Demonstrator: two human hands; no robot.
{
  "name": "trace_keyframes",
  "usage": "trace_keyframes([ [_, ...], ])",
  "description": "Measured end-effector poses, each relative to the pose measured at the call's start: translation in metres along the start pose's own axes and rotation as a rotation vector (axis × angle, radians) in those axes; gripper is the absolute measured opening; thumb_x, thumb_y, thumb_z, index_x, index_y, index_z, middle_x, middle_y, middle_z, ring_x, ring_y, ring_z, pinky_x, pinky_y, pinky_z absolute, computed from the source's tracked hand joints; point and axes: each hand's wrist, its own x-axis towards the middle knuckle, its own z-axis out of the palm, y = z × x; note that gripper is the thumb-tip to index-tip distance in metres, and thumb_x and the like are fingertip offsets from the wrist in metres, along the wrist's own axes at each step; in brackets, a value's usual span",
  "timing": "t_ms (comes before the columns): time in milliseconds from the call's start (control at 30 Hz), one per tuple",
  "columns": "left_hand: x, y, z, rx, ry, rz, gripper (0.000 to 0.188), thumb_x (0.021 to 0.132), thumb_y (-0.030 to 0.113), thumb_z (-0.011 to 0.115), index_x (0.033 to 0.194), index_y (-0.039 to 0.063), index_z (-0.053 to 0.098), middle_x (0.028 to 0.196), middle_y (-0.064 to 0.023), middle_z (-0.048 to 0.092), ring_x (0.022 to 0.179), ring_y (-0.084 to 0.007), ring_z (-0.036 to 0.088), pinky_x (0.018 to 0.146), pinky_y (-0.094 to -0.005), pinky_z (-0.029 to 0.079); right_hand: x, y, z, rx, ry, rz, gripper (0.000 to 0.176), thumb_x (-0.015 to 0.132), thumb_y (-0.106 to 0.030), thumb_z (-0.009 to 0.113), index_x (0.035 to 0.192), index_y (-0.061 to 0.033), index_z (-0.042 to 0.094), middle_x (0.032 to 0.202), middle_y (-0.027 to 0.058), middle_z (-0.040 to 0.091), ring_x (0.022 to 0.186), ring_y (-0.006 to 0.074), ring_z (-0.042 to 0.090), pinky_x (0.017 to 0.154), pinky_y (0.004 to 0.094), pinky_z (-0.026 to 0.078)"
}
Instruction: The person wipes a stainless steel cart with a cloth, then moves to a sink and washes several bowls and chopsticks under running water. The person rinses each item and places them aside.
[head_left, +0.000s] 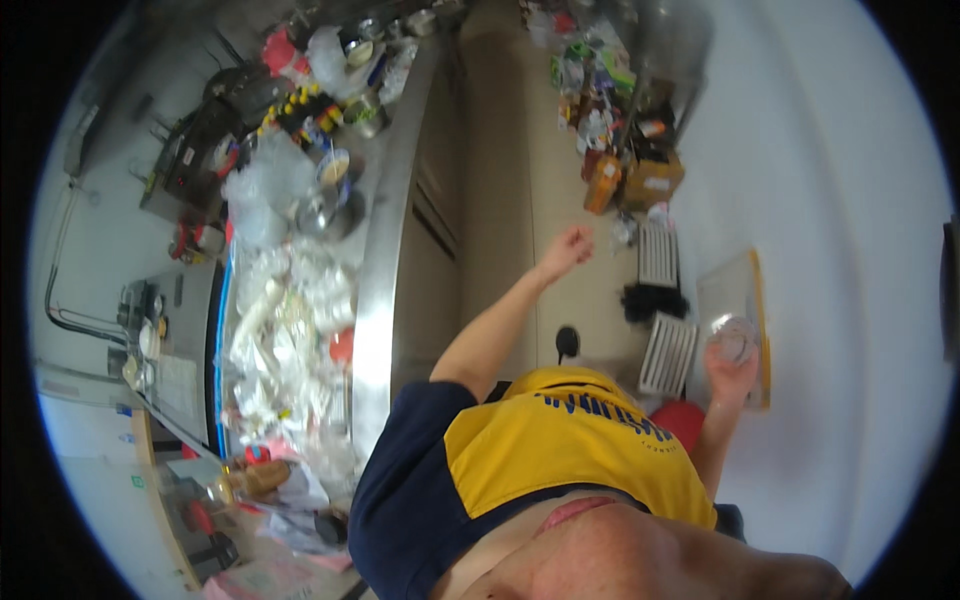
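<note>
My left hand (568, 253) hangs over the tiled floor, its fingers loosely bent. I see nothing in it, though it is slightly blurred. My right hand (733, 370) is raised at the right, holding a clear round plastic container (732, 334). Behind that container, a pale board with a yellow edge (759, 322) leans by the white wall. Left of me runs a stainless steel counter (377, 315). On it lies a heap of clear plastic bags and packaging (289, 349).
White slatted racks (667, 354), a black item (654, 301) and cardboard boxes (651, 182) line the floor along the right. A red round object (679, 424) is beside me. The counter also carries a metal pot (365, 115), a patterned bowl (333, 166) and a bottle (255, 480).
</note>
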Motion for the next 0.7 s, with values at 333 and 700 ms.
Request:
trace_keyframes([
  [333, 0.031, 0.063, -0.233, 1.258, 0.115, -0.611, 0.048, 0.078, 0.026, 0.056, 0.120, 0.005, 0.044, 0.106, -0.0213, 0.056, 0.098, -0.0380, 0.054, 0.081, -0.0444, 0.046, 0.349, 0.161, 0.335, -0.296, -0.324, 0.458, 0.026, 0.086, -0.028, 0.045, 0.107, -0.0135, 0.053, 0.106, 0.0043, 0.056, 0.097, 0.0204, 0.049, 0.070, 0.0358, 0.040],
  [700, 0.550, 0.222, -0.378, 1.512, -0.203, -0.228, 0.041, 0.079, 0.022, 0.054, 0.116, 0.008, 0.048, 0.104, -0.0167, 0.058, 0.098, -0.0337, 0.054, 0.082, -0.0433, 0.045, 0.630, 0.241, 0.513, -0.975, -0.429, -0.324, 0.025, 0.083, -0.017, 0.050, 0.106, -0.0075, 0.052, 0.103, 0.0089, 0.056, 0.094, 0.0212, 0.052, 0.069, 0.0381, 0.048],
])
